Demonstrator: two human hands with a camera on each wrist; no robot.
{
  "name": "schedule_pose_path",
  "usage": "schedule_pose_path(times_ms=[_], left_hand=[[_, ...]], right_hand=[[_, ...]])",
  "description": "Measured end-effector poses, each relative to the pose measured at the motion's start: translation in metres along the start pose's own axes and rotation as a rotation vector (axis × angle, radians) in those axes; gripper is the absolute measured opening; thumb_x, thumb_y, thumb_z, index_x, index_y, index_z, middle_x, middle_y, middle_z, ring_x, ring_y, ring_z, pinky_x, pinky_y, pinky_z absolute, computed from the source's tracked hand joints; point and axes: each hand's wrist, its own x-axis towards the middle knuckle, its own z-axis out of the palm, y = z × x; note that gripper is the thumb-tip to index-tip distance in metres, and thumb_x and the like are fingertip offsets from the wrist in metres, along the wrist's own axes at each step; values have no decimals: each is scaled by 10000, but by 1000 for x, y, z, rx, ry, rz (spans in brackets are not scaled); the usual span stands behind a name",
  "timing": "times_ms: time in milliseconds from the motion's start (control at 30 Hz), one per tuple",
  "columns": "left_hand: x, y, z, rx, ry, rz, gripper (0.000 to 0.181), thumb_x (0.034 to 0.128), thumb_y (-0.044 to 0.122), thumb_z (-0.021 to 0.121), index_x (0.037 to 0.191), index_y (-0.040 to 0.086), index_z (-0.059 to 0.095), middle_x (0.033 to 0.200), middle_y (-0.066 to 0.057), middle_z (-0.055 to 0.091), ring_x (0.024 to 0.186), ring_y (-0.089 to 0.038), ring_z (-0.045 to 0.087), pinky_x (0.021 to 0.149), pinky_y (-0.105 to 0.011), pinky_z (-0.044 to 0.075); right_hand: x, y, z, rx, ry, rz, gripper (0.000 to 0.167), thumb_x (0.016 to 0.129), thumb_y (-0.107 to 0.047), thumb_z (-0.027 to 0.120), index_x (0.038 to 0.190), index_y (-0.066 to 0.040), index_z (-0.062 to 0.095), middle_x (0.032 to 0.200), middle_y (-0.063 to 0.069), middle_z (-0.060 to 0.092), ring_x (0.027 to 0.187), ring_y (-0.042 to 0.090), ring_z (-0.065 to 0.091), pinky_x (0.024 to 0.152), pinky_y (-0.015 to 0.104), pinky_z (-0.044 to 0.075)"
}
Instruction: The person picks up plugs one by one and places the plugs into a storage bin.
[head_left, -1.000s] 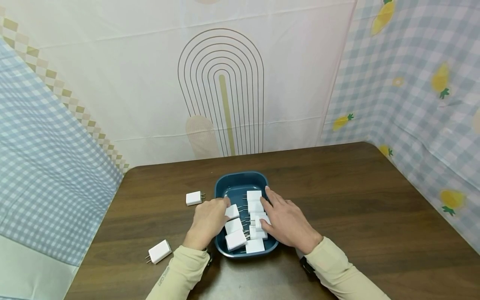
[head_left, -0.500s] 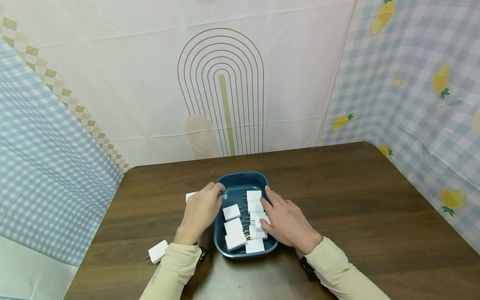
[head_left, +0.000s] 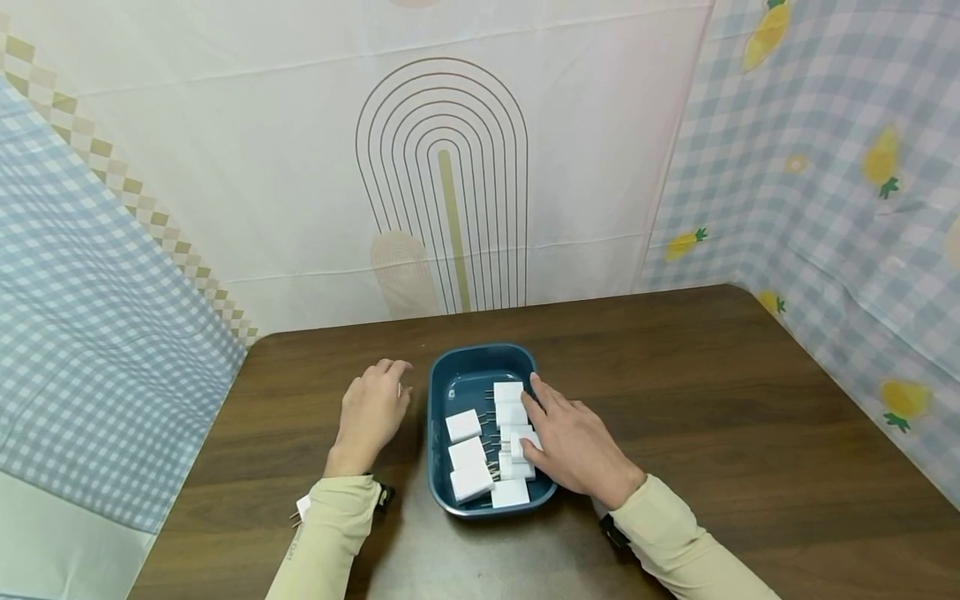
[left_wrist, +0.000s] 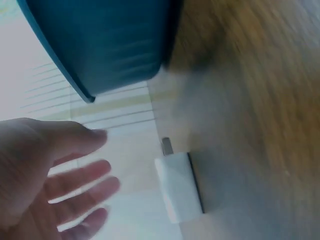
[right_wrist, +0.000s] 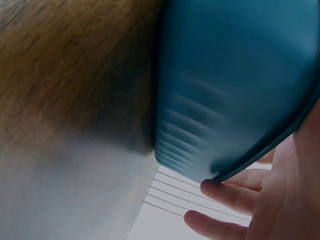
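Observation:
In the head view my left hand (head_left: 372, 408) hovers over the table left of a dark blue tray (head_left: 432, 454). It holds nothing. The left wrist view has its fingers spread loosely, apart from a white plug-in charger (left_wrist: 180, 187) lying on the table with a prong toward the tray. From above, this hand mostly hides that charger. My right hand (head_left: 577, 437) rests over the tray's right rim, fingers extended. Its thumb lies by a tilted white charger (head_left: 517, 448) inside. Two columns of white chargers (head_left: 467, 452) fill the tray's nearer part, prongs facing inward.
Another white charger (head_left: 303, 506) lies at the left of the brown wooden table (head_left: 720, 400), mostly covered by my left sleeve (head_left: 330, 525). A patterned cloth (head_left: 315, 167) hangs behind the table, and checkered cloths flank it.
My left hand has come away from the chargers in the tray, over the left rim, to above the charger on the table. The right hand has stayed in place.

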Motion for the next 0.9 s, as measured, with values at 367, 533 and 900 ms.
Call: schedule_pose_path(times_ms=[367,533,900], left_hand=[[-4,-19,7,-6,-324,-131,671,914,230,749,1487,21,469,1575,-297,372,1425,-490,405,1107,-643,359],[-4,-21,8,-13,-316,-140,608,914,219,751,1452,50,523,1498,-286,483,1376,-474,469,1116,-646,337],[-6,-28,11,11,-307,-157,505,901,175,762,1369,79,599,1259,-246,633,1126,-426,625,920,-585,466]], right_hand=[[0,-1,1,-3,-7,1,670,970,-433,620,1504,-54,478,1627,178,360,1432,324,478,1068,533,475],[0,0,1,-7,-3,0,666,975,-436,610,1505,-55,477,1626,179,359,1433,322,476,1068,530,476],[1,-1,0,3,-4,2,667,969,-433,619,1500,-53,484,1627,179,358,1428,327,482,1065,528,479]])
